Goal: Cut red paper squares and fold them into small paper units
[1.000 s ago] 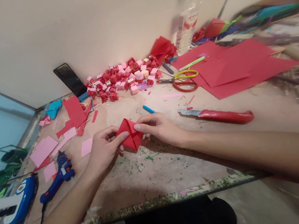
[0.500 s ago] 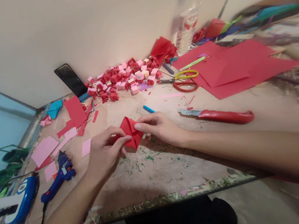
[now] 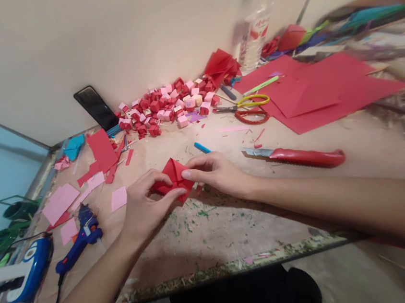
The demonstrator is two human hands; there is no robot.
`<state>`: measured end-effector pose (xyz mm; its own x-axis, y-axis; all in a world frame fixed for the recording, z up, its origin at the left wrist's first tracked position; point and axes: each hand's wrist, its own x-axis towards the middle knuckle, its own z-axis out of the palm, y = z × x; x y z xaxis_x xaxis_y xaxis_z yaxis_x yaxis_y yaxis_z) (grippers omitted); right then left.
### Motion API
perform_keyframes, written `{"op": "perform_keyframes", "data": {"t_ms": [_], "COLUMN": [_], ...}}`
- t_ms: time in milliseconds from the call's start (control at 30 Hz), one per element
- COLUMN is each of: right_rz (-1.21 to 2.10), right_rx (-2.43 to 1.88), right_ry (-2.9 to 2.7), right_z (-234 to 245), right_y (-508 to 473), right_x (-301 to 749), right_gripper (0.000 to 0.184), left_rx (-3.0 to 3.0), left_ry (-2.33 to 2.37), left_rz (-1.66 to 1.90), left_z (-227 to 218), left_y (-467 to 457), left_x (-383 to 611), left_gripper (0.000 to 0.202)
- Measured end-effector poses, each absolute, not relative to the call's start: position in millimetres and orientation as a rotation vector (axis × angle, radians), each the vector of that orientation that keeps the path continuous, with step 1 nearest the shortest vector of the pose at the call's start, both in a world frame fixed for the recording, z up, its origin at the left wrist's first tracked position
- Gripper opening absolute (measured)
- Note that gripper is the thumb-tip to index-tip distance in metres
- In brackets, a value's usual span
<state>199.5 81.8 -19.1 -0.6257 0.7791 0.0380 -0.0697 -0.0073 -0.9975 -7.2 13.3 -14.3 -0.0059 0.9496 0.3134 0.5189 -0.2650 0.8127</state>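
Observation:
A small folded red paper piece (image 3: 174,177) is held just above the worn tabletop (image 3: 232,225) between both hands. My left hand (image 3: 146,206) pinches its near left side, thumb stretched across the lower edge and fingers curled over the top. My right hand (image 3: 218,173) grips its right corner with thumb and forefinger. Part of the paper is hidden behind my left fingers.
A red utility knife (image 3: 300,156) lies right of my hands, a blue pen (image 3: 201,147) just behind them. Scissors (image 3: 248,108), red paper sheets (image 3: 319,91), a heap of small red and pink folded cubes (image 3: 165,106), a phone (image 3: 95,107), a bottle (image 3: 253,30), a blue glue gun (image 3: 78,241) and pink scraps (image 3: 59,202) surround them.
My left thumb has slid rightwards along the paper's lower edge and the fingers have curled over it, folding the piece flatter. My right hand has hardly moved.

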Motion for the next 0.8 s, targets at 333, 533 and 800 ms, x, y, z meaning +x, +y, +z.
{"op": "perform_keyframes", "data": {"t_ms": [333, 533, 800], "right_rz": [1.753, 1.719, 1.703], "right_rx": [-0.739, -0.732, -0.748], "right_ry": [-1.698, -1.725, -1.717], "right_z": [-21.4, -23.1, -26.2], "right_y": [83.4, 84.2, 84.3], "right_x": [199.4, 198.7, 197.2], "right_gripper": [0.021, 0.020, 0.020], "left_rx": [1.332, 1.341, 1.339], "left_ry": [1.308, 1.256, 1.246], "left_rz": [1.279, 1.176, 1.235], "left_z": [-16.3, -14.1, -17.5], "left_y": [19.7, 22.2, 22.3], "left_x": [-6.9, -10.1, -10.6], "left_gripper": [0.049, 0.026, 0.026]}}
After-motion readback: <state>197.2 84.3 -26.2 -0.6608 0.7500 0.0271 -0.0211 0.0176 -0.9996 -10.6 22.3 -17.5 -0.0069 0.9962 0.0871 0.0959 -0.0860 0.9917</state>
